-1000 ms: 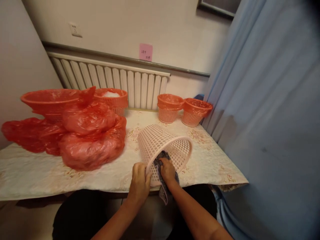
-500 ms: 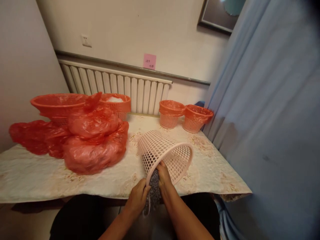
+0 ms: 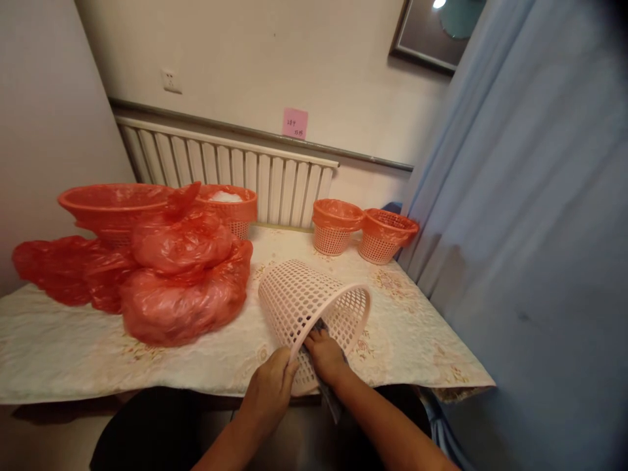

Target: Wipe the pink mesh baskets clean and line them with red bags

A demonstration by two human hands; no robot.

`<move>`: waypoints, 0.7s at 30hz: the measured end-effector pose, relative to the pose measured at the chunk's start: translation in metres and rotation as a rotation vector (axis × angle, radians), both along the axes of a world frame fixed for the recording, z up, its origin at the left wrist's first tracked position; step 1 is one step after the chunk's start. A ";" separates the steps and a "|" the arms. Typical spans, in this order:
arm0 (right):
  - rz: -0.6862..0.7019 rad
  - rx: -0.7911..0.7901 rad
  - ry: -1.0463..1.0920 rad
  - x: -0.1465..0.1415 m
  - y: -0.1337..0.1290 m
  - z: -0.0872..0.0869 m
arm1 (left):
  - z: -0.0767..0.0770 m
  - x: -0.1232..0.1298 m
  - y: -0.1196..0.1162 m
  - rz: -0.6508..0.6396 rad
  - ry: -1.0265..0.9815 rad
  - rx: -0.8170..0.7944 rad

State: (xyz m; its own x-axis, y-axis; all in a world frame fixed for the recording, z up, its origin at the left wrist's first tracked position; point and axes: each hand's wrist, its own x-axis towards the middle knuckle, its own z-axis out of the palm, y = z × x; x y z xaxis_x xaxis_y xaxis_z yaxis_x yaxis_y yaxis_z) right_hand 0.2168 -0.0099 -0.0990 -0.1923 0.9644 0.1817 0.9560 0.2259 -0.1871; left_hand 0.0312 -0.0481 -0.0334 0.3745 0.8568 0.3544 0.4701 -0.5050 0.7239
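A pale pink perforated plastic wastebasket [image 3: 297, 291] lies on its side at the table's front edge, its mouth tilted toward me and to the right. My left hand [image 3: 269, 384] is closed around the near left part of the rim. Reaching into the mouth, my right hand [image 3: 324, 353] presses a dark grey cloth [image 3: 330, 400] against the inner wall. Part of the cloth hangs out under my wrist; the rest is hidden by the hand and the rim.
Full red plastic bags [image 3: 184, 297] are heaped at left, before two bag-lined baskets, one a wide basket [image 3: 112, 203]. Two smaller lined baskets, including a pink one [image 3: 331, 239], stand at the back right. A blue curtain [image 3: 515, 261] borders the table [image 3: 441, 347]; a radiator [image 3: 235, 167] is behind.
My right hand has turned and shifted across the basket's mouth, with the cloth now farther inside. The basket has moved slightly left and rolled a little. My left hand keeps hold of the rim.
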 end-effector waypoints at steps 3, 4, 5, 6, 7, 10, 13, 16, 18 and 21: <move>-0.070 0.033 -0.039 0.013 0.003 -0.008 | -0.007 0.002 0.000 0.038 -0.041 -0.006; -0.092 0.054 -0.045 0.013 0.003 -0.011 | -0.013 0.003 -0.001 0.059 -0.068 -0.010; -0.112 0.076 -0.038 0.012 0.003 -0.014 | -0.022 0.004 -0.003 0.078 -0.094 -0.018; -0.126 0.094 -0.025 0.011 0.002 -0.017 | -0.033 0.004 -0.004 0.097 -0.120 -0.027; -0.137 0.105 -0.011 0.009 0.001 -0.019 | -0.043 0.005 -0.006 0.111 -0.136 -0.042; -0.149 0.111 0.051 0.008 -0.001 -0.022 | -0.073 0.008 -0.012 0.113 -0.181 -0.118; -0.168 0.099 0.187 0.009 0.000 -0.022 | -0.087 0.009 -0.015 0.092 -0.232 -0.202; -0.229 0.056 0.544 0.005 0.004 -0.022 | -0.085 0.006 -0.013 0.073 -0.243 -0.220; -0.281 -0.002 0.821 -0.004 0.008 -0.020 | -0.079 0.003 -0.010 0.051 -0.227 -0.207; -0.273 -0.079 1.056 -0.027 0.011 -0.009 | -0.065 -0.003 -0.006 0.020 -0.181 -0.154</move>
